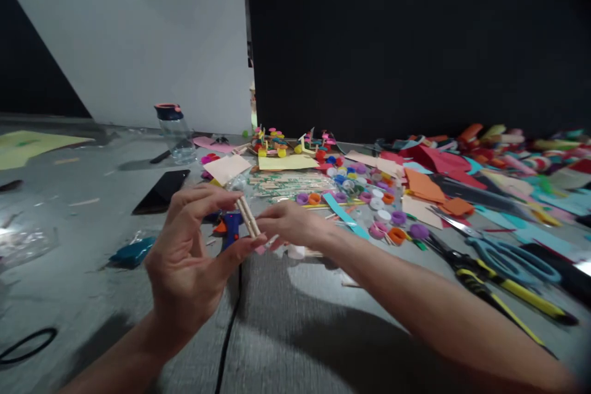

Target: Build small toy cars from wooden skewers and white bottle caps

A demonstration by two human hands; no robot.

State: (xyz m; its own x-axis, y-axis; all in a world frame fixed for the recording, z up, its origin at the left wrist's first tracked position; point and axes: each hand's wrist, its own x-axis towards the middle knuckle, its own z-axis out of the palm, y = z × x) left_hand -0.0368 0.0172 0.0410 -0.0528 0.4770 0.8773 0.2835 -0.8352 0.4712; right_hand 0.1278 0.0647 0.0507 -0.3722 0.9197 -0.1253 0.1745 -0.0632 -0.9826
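Observation:
My left hand is closed, pinching a short row of pale wooden sticks by its ends between thumb and fingertips. The sticks lie side by side and are held tilted above the table. Just to their right is my right hand, its fingers stretched toward the sticks and slightly apart. I see nothing held in it, though its fingertips are partly behind the sticks. A blue glue gun with a black cord lies behind the sticks. Close under my right hand is a small white piece.
Colourful bottle caps, packaged sticks and coloured paper cover the back and right. Light-blue scissors and yellow-black pliers lie right. A phone, water bottle and blue packet are left.

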